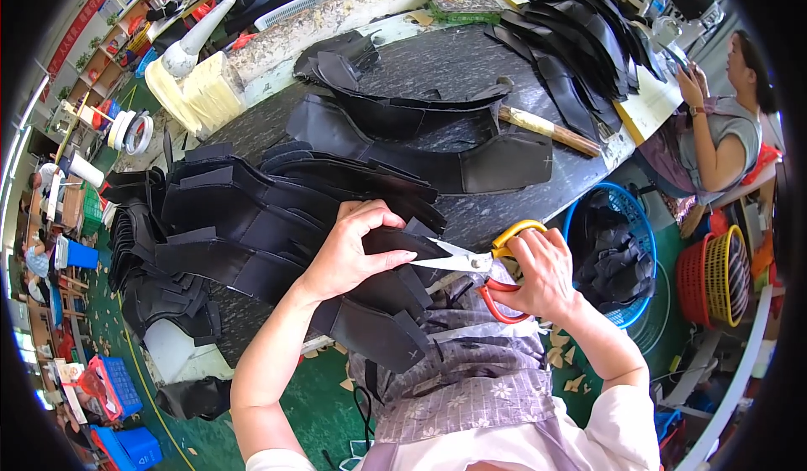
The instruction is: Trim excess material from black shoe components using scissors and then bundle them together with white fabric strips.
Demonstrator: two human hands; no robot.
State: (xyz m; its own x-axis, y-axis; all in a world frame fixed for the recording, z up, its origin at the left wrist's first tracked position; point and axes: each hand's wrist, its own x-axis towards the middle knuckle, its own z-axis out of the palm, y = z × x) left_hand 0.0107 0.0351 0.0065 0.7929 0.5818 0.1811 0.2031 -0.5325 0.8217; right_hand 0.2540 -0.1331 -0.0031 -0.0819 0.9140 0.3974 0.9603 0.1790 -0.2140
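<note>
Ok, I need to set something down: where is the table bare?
Bare table shows between the scissors and the curved black piece beyond, and left of the far-right black pile. The left side is crowded with stacked black pieces.

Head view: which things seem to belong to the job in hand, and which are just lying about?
Likely part of the job:
scissors, in the right hand
black piece, in the left hand
layered black pieces to its left

Seemingly just lying about:
wooden-handled tool
red basket
yellow basket
</note>
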